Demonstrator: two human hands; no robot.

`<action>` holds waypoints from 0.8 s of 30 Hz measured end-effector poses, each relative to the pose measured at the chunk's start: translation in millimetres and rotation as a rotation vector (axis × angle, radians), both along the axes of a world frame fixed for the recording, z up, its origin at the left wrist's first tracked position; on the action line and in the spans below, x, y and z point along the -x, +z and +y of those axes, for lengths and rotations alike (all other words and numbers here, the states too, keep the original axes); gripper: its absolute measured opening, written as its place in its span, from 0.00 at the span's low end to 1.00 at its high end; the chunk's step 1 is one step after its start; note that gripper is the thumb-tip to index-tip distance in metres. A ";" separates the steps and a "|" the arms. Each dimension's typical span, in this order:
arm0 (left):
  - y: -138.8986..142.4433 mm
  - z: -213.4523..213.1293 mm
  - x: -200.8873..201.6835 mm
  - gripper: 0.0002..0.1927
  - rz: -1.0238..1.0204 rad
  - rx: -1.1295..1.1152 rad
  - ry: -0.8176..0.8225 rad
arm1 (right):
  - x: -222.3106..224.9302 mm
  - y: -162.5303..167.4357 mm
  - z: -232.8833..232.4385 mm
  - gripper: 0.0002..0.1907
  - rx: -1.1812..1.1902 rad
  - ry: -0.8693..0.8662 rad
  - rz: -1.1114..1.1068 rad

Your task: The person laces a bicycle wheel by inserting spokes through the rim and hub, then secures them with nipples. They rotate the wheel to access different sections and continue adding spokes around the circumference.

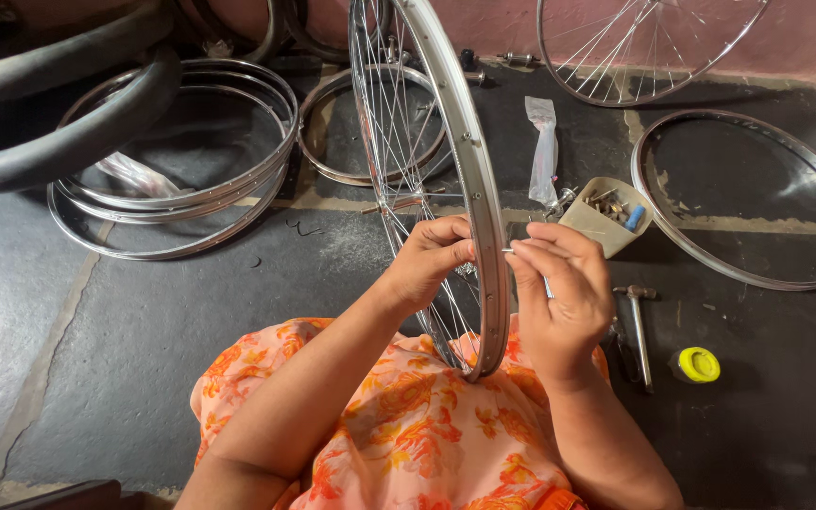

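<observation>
Now two hands grip one spoked wheel.

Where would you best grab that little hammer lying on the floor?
Probably by the middle of the hammer's thin handle, coming straight down from above. It lies flat on the dark floor with its head pointing away, beside the right hand, and a yellow cap sits close by.

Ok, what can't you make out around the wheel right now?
Head view only:
- Wheel: top cut by the frame edge; hub not clear behind the spokes.
- Right hand: a thin tool, mostly hidden by the fingers.
- Left hand: fingertips hidden behind the rim.
- Box: parts too small to tell.
</observation>
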State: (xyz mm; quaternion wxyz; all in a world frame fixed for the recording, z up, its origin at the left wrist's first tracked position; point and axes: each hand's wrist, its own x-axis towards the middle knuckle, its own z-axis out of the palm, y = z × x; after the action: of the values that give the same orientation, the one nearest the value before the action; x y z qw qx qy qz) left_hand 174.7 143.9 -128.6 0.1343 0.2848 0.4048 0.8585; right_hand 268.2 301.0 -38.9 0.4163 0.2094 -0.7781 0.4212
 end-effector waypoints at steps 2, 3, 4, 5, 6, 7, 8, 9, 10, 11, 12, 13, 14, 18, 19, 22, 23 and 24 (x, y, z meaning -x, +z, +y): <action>0.4 0.2 -0.7 0.09 -0.001 0.013 0.007 | -0.7 -2.3 1.6 0.08 -0.001 -0.015 -0.006; 0.4 0.6 -1.0 0.09 -0.001 0.010 0.006 | -0.1 -3.2 1.3 0.09 -0.023 -0.001 0.020; 0.6 0.8 -1.1 0.09 0.001 0.008 0.005 | 1.1 -3.6 0.4 0.09 -0.046 0.012 0.048; 0.8 1.1 -0.7 0.09 0.005 0.005 0.005 | 2.6 -3.7 -0.5 0.09 -0.069 0.026 0.078; 1.1 1.3 -0.5 0.09 0.004 0.005 0.008 | 3.6 -3.3 -1.4 0.10 -0.114 0.000 0.105; 1.1 1.3 -0.7 0.09 0.002 0.006 0.013 | 3.9 -2.9 -2.4 0.10 -0.158 -0.026 0.131; 1.1 1.2 -0.8 0.09 0.000 0.007 0.018 | 4.2 -2.3 -3.6 0.11 -0.203 -0.051 0.158; 1.1 1.1 -0.7 0.09 -0.006 0.004 0.015 | 5.0 -1.6 -4.8 0.11 -0.230 -0.060 0.161; 0.9 0.9 -0.7 0.10 -0.012 0.001 0.011 | 5.6 -0.8 -6.0 0.12 -0.258 -0.070 0.164; 0.6 0.8 -0.7 0.10 -0.018 -0.002 0.006 | 5.8 -0.2 -7.0 0.12 -0.285 -0.081 0.167; 0.2 0.9 -0.6 0.09 -0.015 -0.009 0.005 | 5.9 0.2 -7.9 0.12 -0.301 -0.095 0.172; -0.3 1.2 -0.2 0.09 -0.012 -0.017 0.003 | 5.9 0.3 -8.5 0.12 -0.318 -0.111 0.177; -0.9 1.4 0.2 0.09 -0.008 -0.025 0.000 | 6.0 0.2 -9.1 0.12 -0.334 -0.127 0.183; -3.4 2.8 2.1 0.08 -0.012 -0.041 -0.006 | 7.7 -1.3 -9.5 0.11 -0.306 -0.126 0.175; -4.0 3.1 2.4 0.08 -0.017 -0.046 -0.007 | 8.3 -1.8 -9.4 0.11 -0.312 -0.130 0.192; -4.9 3.3 3.1 0.08 -0.020 -0.041 -0.010 | 9.1 -3.1 -9.5 0.10 -0.296 -0.131 0.194; -5.1 3.3 2.8 0.08 -0.020 -0.036 -0.011 | 9.0 -3.4 -9.6 0.10 -0.285 -0.129 0.186; -5.3 3.2 2.3 0.07 -0.007 -0.036 -0.011 | 8.8 -3.5 -9.9 0.10 -0.300 -0.134 0.196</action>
State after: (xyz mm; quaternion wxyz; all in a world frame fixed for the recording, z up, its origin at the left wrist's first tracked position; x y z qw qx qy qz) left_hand 172.4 147.1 -133.9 0.1355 0.2863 0.3873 0.8658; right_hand 259.4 291.1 -42.4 0.4813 0.2568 -0.8001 0.2495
